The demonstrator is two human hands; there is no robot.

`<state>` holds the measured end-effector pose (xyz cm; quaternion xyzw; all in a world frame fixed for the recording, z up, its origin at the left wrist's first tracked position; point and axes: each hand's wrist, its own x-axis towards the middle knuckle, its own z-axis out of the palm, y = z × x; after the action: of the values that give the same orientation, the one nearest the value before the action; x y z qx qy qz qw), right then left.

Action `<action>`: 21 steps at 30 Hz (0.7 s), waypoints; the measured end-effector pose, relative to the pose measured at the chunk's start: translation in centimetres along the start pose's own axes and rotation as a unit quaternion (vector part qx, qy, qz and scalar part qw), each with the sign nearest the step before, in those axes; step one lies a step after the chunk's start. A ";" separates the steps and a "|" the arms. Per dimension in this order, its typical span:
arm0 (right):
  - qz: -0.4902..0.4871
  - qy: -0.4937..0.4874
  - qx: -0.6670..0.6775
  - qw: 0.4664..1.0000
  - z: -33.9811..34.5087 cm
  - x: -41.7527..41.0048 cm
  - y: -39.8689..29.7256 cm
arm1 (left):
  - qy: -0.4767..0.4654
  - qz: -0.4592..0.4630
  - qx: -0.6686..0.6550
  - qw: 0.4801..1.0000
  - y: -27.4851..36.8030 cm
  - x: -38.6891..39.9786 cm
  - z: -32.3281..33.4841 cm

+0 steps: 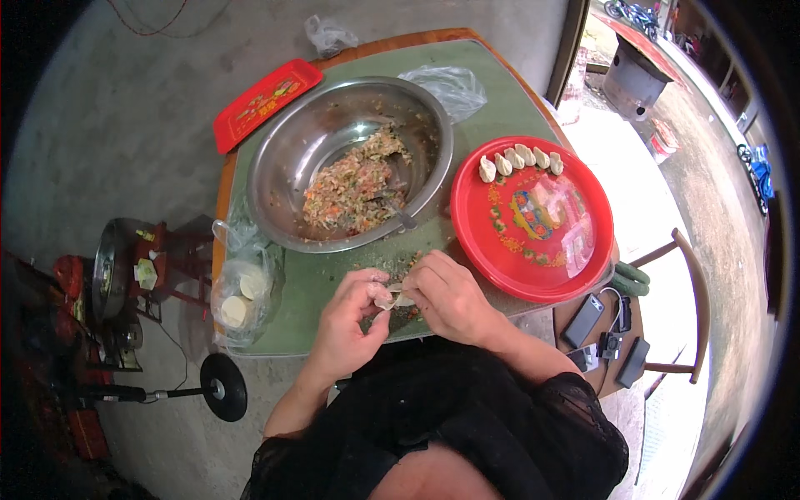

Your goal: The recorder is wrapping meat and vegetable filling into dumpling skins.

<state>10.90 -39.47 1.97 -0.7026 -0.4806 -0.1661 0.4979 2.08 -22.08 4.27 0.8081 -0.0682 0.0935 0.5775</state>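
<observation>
Between the fingers of my left hand (353, 322) and my right hand (450, 297) is a small pale dumpling wrapper (395, 297), partly hidden by the fingertips. Flour dusts my left fingers. Just beyond my hands stands a large stainless steel bowl (290, 150) with a mound of minced filling (350, 187) flecked orange and green. A metal spoon (400, 211) rests in it, its handle towards me. On the right, a round red tray (469, 206) with a printed pattern carries a row of several folded dumplings (515, 157) along its far edge.
Stacks of round wrappers (235, 311) lie in a plastic bag at the table's left edge. A red rectangular tray (269, 103) overhangs the far left edge. Another clear bag (451, 90) lies behind the bowl. A chair (703, 306) at right bears phones (583, 320) and cucumbers (628, 279).
</observation>
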 end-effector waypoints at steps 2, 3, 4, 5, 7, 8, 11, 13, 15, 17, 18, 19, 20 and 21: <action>-0.002 -0.002 0.001 1.000 0.1 0.0 -0.1 | -0.014 0.020 0.052 0.998 0.0 0.0 -0.3; -0.005 -0.003 -0.001 1.000 0.2 0.1 -0.1 | -0.029 0.042 0.103 0.993 -0.1 0.1 -0.4; -0.005 -0.004 -0.001 1.000 0.2 0.1 -0.1 | -0.028 0.042 0.103 0.993 -0.2 0.1 -0.3; -0.006 -0.011 -0.001 1.000 0.2 0.0 -0.1 | -0.010 0.016 0.071 0.997 -0.4 0.1 -0.1; -0.006 -0.020 -0.001 1.000 0.2 0.0 -0.1 | 0.009 -0.011 0.039 0.999 -0.6 0.0 0.2; -0.010 -0.018 0.010 1.000 0.1 0.2 -0.2 | 0.022 -0.012 0.022 0.999 -0.8 -0.1 0.3; -0.007 -0.027 0.013 1.000 -0.2 0.5 -0.6 | 0.029 -0.017 0.026 0.999 -0.7 0.0 0.3; 0.001 -0.038 0.006 0.999 -0.2 0.6 -0.8 | 0.024 -0.020 0.047 0.998 -0.7 0.0 0.3; 0.000 -0.047 -0.010 0.999 -0.2 0.6 -0.7 | 0.048 0.011 0.025 0.998 -0.8 0.1 0.6; -0.002 -0.052 -0.016 0.999 -0.2 0.5 -0.6 | 0.070 -0.037 -0.083 0.993 -0.6 -0.2 1.0; -0.005 -0.056 -0.022 0.998 -0.1 0.4 -0.5 | 0.090 -0.084 -0.190 0.974 -0.6 -0.2 1.0; -0.005 -0.056 -0.021 0.998 -0.1 0.3 -0.4 | 0.090 -0.084 -0.190 0.974 -0.5 -0.1 0.9; -0.009 -0.053 -0.024 0.998 -0.1 0.3 -0.2 | 0.077 -0.098 -0.191 0.974 -0.4 0.1 0.6; -0.013 -0.050 -0.027 0.998 -0.1 0.2 -0.2 | 0.064 -0.112 -0.192 0.973 -0.4 0.2 0.3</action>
<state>10.84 -39.40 2.26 -0.7168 -0.5092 -0.1500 0.4521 2.40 -22.24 3.87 0.6771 0.0434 0.0649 0.7318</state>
